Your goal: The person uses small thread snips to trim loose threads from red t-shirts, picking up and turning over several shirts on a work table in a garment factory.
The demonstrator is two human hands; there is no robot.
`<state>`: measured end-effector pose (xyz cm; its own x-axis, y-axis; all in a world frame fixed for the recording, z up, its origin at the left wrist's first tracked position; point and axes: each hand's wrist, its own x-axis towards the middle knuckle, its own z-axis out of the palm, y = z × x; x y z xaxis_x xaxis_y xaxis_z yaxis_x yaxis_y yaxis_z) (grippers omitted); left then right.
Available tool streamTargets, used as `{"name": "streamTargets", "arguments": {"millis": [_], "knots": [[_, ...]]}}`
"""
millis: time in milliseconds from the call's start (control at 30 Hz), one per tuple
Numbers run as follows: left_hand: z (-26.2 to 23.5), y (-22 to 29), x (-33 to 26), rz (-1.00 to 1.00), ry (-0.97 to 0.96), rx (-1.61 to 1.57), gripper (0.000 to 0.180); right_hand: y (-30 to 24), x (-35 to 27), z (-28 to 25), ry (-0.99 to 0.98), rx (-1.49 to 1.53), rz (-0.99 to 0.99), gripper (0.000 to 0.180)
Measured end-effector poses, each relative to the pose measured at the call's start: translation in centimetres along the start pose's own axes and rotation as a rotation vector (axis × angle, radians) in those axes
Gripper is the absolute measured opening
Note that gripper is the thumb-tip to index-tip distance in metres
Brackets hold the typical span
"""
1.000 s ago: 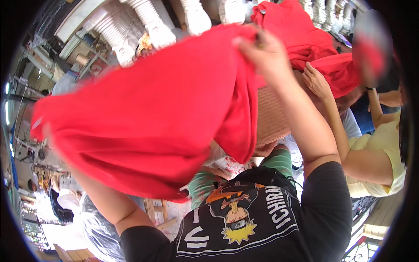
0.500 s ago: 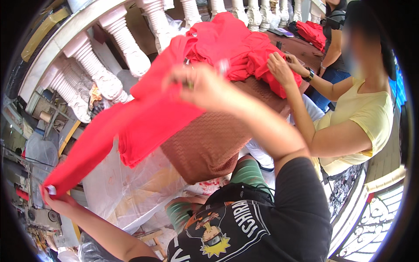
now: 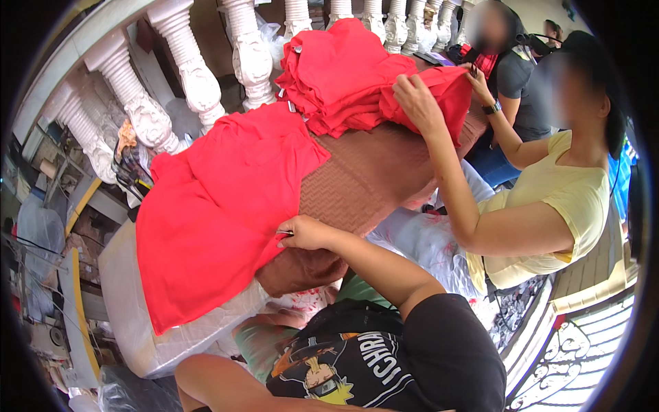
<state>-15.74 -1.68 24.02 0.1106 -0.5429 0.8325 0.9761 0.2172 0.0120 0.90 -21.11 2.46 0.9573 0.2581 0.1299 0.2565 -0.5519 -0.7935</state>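
On brown woven-mat surface (image 3: 371, 178): red cotton shirt (image 3: 220, 206) now spread flat, was airborne; right hand (image 3: 302, 232) grip pinching hem; left hand unseen.

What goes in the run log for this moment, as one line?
right hand: pinching edge of red garment | left hand: out of view | garment: spread flat on brown table | co-worker's hand: lifting red cloth by red pile

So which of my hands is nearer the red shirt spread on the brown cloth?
Right. The right hand pinches the red shirt at its edge; the left hand is out of view, its arm low at the frame's bottom.
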Motion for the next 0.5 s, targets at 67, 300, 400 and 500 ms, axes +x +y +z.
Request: {"name": "streamTargets", "arguments": {"millis": [67, 300, 400, 500], "knots": [[-1.4, -1.4, 1.0, -0.022, -0.013, 0.415, 0.082, -0.1, -0.3, -0.2, -0.009, -0.034, 0.039, 0.024], [-0.8, -2.9, 3.5, -0.204, 0.182, -0.026, 0.069, 1.0, -0.2, -0.5, 0.015, 0.037, 0.137, 0.023], [-0.5, -2.0, 3.9, -0.098, 0.225, 0.356, 0.058, 0.1, 0.2, 1.2, -0.023, 0.024, 0.057, 0.024], [-0.9, -0.1, 3.2, -0.103, 0.184, 0.657, 0.048, 0.5, 0.1, 0.6, 0.001, 0.002, 0.005, 0.023]]}}
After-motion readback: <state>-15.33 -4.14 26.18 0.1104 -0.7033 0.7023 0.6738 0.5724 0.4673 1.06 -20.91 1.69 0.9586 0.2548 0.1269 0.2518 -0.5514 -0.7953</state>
